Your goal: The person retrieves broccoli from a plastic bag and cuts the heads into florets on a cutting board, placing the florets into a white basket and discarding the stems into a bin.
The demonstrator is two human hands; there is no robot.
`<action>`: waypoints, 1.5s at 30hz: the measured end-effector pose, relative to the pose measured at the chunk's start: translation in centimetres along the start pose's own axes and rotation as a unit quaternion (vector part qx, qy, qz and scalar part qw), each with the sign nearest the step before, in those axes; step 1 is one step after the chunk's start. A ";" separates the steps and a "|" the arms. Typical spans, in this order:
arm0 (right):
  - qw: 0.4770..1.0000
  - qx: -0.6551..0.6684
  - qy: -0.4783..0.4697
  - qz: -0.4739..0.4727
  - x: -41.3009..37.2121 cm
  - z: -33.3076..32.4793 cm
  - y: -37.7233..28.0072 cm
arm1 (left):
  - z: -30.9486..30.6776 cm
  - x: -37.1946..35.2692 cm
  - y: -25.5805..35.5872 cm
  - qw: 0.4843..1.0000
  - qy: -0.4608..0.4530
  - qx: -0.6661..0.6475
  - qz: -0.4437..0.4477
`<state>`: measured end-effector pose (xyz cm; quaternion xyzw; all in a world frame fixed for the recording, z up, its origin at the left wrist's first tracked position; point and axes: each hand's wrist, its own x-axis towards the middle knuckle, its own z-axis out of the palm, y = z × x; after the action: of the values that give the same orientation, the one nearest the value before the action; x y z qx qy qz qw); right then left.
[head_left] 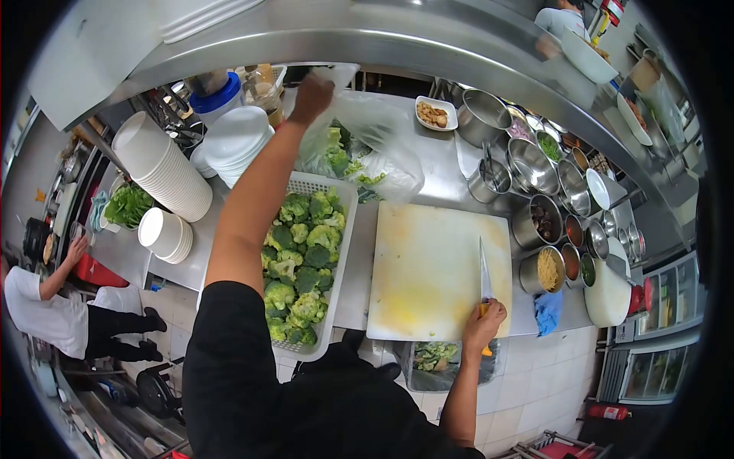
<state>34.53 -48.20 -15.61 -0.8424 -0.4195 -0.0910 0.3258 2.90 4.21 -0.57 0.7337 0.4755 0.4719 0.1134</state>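
My right hand [484, 323] is wrapped round the yellow handle of a kitchen knife [484, 269]. Its blade points away from me over the right side of a white cutting board [436, 268], which has yellow stains. My left hand [312, 98] reaches far forward, closed on the upper edge of a clear plastic bag [394, 153]. Broccoli [336, 153] shows inside and at the mouth of that bag. Beneath my left arm, a white perforated basket [345, 252] is filled with cut broccoli florets [306, 279].
Stacked white tubs [172, 172] and lids [237, 138] stand left. Metal pots [483, 116] and bowls of ingredients crowd the right, near a blue cloth [547, 312]. A bin [436, 358] with trimmings sits below the board. A steel shelf [367, 47] crosses overhead. A co-worker [53, 314] stands left.
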 end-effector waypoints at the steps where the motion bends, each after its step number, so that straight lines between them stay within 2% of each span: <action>1: 1.000 0.002 -0.001 0.005 0.0 0.1 0.1 | -0.8 0.8 0.1 0.999 0.034 -0.014 -0.039; 2: 1.000 0.004 -0.003 0.009 0.0 0.1 0.1 | -1.7 1.5 0.1 0.994 0.069 -0.028 -0.079; 3: 1.000 0.005 -0.003 0.007 0.1 0.1 0.1 | -2.3 2.7 -1.4 0.994 0.071 -0.027 -0.079; 5: 1.000 0.000 -0.001 0.007 0.0 0.0 -0.1 | -2.6 5.0 -6.7 0.998 0.034 -0.022 -0.046; 6: 1.000 0.001 -0.002 0.005 0.0 -0.1 -0.1 | -2.1 5.2 -9.8 0.993 0.050 -0.098 0.036; 7: 1.000 0.005 -0.001 0.006 0.0 -0.1 -0.1 | -3.6 4.7 -8.0 0.993 0.052 -0.095 0.035; 9: 1.000 0.009 -0.003 0.007 -0.1 -0.2 -0.4 | -6.8 2.9 -4.1 0.982 -0.022 -0.007 -0.186; 10: 1.000 0.015 0.002 0.008 -0.1 -0.4 -0.6 | -7.3 1.9 -3.3 0.982 -0.020 -0.005 -0.187; 12: 1.000 0.021 0.006 0.007 -0.1 -0.3 -0.7 | -8.1 0.3 -2.5 0.961 -0.017 -0.193 -0.197; 16: 1.000 0.014 0.008 0.002 -0.1 -0.4 -0.8 | -9.1 -0.9 0.1 0.957 -0.008 -0.205 -0.204; 17: 1.000 0.012 0.009 0.000 -0.2 -0.5 -0.8 | -9.8 -0.9 1.0 0.978 -0.012 -0.049 -0.201; 18: 1.000 0.011 0.010 0.000 -0.2 -0.6 -0.8 | -10.2 -1.0 2.1 0.975 -0.016 0.108 -0.193; 19: 1.000 0.013 0.010 0.000 -0.2 -0.6 -0.8 | -10.4 -1.4 2.9 0.976 -0.015 0.107 -0.191; 20: 1.000 0.015 0.011 0.001 -0.2 -0.5 -0.9 | -10.6 -2.0 3.7 0.988 0.075 0.124 -0.049; 21: 1.000 0.016 0.011 0.001 -0.3 -0.5 -1.0 | -10.9 -3.1 4.8 0.972 0.162 0.139 0.094; 22: 1.000 0.017 0.014 -0.001 -0.3 -0.6 -1.1 | -11.5 -4.8 8.3 0.998 0.060 0.031 -0.007; 23: 1.000 0.018 0.018 -0.002 -0.2 -0.6 -1.2 | -10.4 -5.8 7.8 0.996 -0.023 -0.082 0.023; 24: 1.000 0.019 0.020 -0.001 -0.2 -0.5 -1.2 | -9.8 -6.3 7.8 0.983 -0.158 -0.057 0.073; 25: 1.000 0.017 0.018 -0.002 -0.3 -0.5 -1.1 | -10.1 -6.9 9.3 0.936 -0.349 -0.029 0.034; 26: 1.000 0.016 0.017 -0.003 -0.3 -0.5 -1.0 | -8.1 -7.0 6.8 0.877 -0.476 -0.038 0.056; 28: 1.000 0.005 0.019 -0.005 -0.4 -0.2 -0.6 | -5.1 -7.0 6.8 0.787 -0.603 0.113 0.068; 29: 1.000 -0.007 0.020 -0.007 -0.3 -0.1 -0.5 | -3.5 -7.0 6.4 0.787 -0.602 0.113 0.073; 31: 1.000 -0.002 0.024 -0.010 -0.4 -0.2 -0.7 | 0.3 -7.3 4.2 0.757 -0.596 0.258 0.080; 32: 1.000 0.003 0.023 -0.018 -0.5 -0.3 -0.8 | 2.1 -7.9 2.6 0.757 -0.595 0.256 0.084; 33: 0.999 0.002 0.028 -0.017 -0.4 -0.2 -1.0 | 3.7 -8.4 1.0 0.847 -0.469 0.202 0.145; 34: 1.000 0.001 0.023 -0.005 -0.5 -0.1 -1.0 | 4.1 -8.5 1.1 0.911 -0.330 0.142 0.202; 35: 1.000 0.000 0.018 0.006 -0.5 -0.1 -1.0 | 4.7 -7.4 1.3 0.911 -0.329 0.139 0.205; 37: 0.999 -0.023 0.026 -0.005 -0.8 0.4 -0.6 | 4.7 -3.3 4.0 0.945 -0.325 0.023 0.027; 39: 0.999 -0.043 0.029 -0.017 -0.8 0.5 -0.9 | 4.9 0.6 4.1 0.943 -0.301 0.093 0.110; 41: 0.998 -0.051 0.039 -0.013 -0.7 0.0 -1.7 | 5.8 4.6 3.0 0.856 -0.391 0.252 0.225; 42: 0.998 -0.049 0.041 -0.012 -0.6 0.0 -1.8 | 5.6 5.1 2.8 0.871 -0.321 0.173 0.330; 43: 0.998 -0.047 0.043 -0.004 -0.7 0.0 -1.9 | 6.0 5.4 2.8 0.870 -0.321 0.175 0.332; 45: 0.998 -0.043 0.047 0.005 -0.8 0.0 -1.7 | 6.8 5.2 3.7 0.913 -0.380 0.112 0.095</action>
<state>32.70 -47.91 -15.14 -0.8523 -0.3954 -0.1467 0.3093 11.06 8.39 1.22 0.9074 0.3741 0.1095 0.1571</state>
